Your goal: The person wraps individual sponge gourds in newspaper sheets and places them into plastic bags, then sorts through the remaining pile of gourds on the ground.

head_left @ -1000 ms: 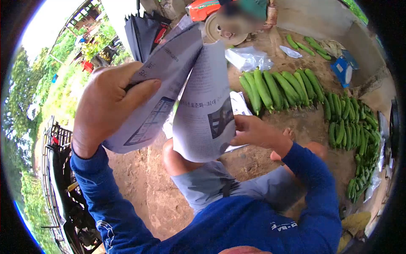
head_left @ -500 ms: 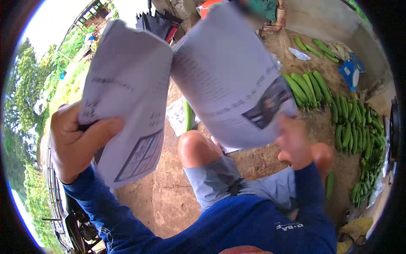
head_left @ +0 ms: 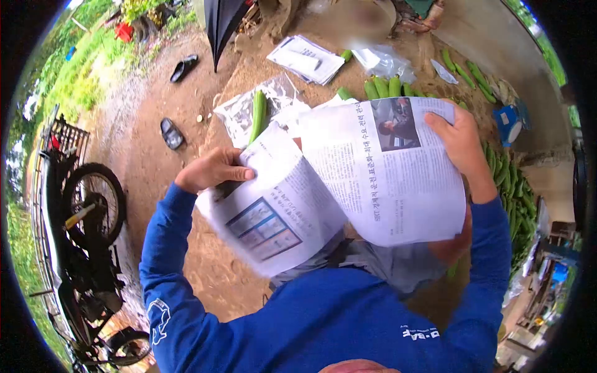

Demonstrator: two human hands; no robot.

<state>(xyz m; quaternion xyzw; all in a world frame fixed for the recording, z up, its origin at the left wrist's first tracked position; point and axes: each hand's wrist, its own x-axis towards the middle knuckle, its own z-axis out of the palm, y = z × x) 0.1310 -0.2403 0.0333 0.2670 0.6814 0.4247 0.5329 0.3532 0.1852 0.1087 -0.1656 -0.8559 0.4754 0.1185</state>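
Observation:
My left hand (head_left: 214,171) pinches a printed newspaper sheet (head_left: 317,189) near its far left edge, thumb on top. The sheet slopes down over my lap and has a blue-framed picture on it. My right hand (head_left: 457,140) grips another newspaper sheet (head_left: 404,180) by its upper right corner, beside a dark photo. Both sheets are spread above my knees, and their inner edges meet in the middle. Just beyond my left hand, a long green gourd (head_left: 258,118) lies on a clear plastic bag (head_left: 233,115). Several more green gourds (head_left: 395,87) show past the right sheet.
A stack of papers (head_left: 298,57) lies ahead on the dirt floor, with clear plastic (head_left: 382,64) to its right. A big pile of gourds (head_left: 516,205) is at the right. On the left are a motorbike (head_left: 68,236), a black sandal (head_left: 171,133) and a dark umbrella (head_left: 221,25).
Both sheets have come down from upright in front of me to lie lower over my lap. My left hand has moved right; my right hand has moved up. The view has tilted and shifted.

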